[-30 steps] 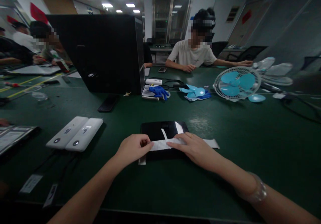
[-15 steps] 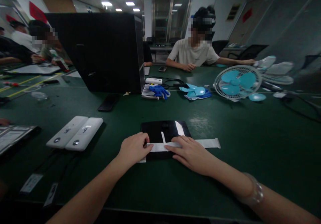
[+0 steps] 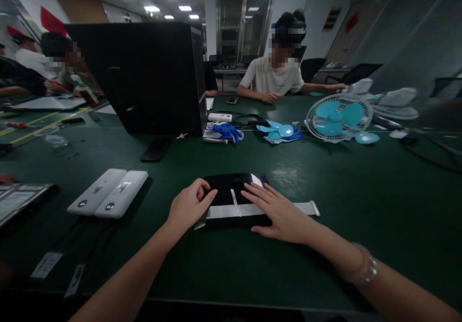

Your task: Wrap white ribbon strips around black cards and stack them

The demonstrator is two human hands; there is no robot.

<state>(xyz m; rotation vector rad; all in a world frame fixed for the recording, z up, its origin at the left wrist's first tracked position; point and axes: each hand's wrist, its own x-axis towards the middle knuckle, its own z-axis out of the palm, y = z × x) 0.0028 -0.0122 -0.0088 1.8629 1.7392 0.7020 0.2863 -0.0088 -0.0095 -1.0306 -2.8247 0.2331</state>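
- Both hands rest on a flat glossy black rectangular device (image 3: 231, 189) lying on the dark green table (image 3: 325, 245): the left hand (image 3: 187, 206) at its left edge, fingers loosely curled, clamped on nothing; the right hand (image 3: 279, 211) flat, fingers spread.
- A long white paper strip (image 3: 231, 211) lies across the device's near edge, passing under the right hand, its far end (image 3: 308, 208) on the table.
- Two white oblong remotes (image 3: 108, 198) lie side by side to the left.
- Beyond stand a black computer case (image 3: 144, 76), a blue glove (image 3: 227, 131), a white-caged fan with light blue blades (image 3: 337, 118), and a seated person in a white shirt (image 3: 272, 79).
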